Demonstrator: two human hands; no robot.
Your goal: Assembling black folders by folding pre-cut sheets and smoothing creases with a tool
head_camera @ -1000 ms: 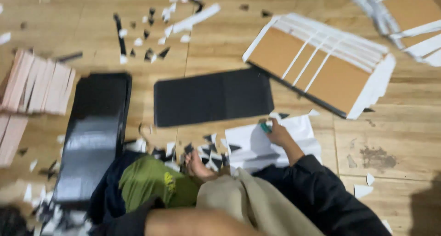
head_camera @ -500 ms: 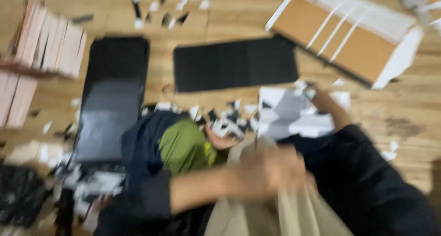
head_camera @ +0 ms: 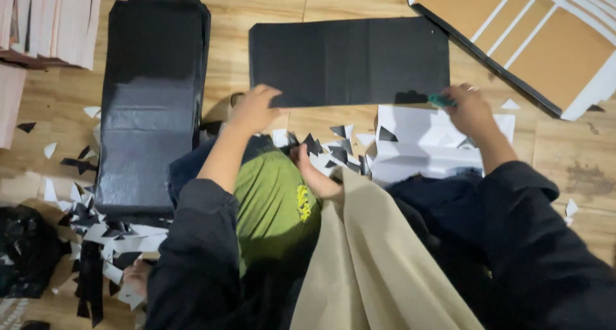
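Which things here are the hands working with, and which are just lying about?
In hand:
- left hand on the black sheet
- right hand holding a green-handled tool at that sheet's edge

Lying about:
- stack of black sheets
- brown and white boards
- paper offcuts
- white sheet

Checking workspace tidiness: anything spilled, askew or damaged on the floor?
Yes. Black and white paper scraps lie strewn across the wooden floor by the black stack, with more near the white sheet. The black sheet under the left hand lies flat, undamaged.
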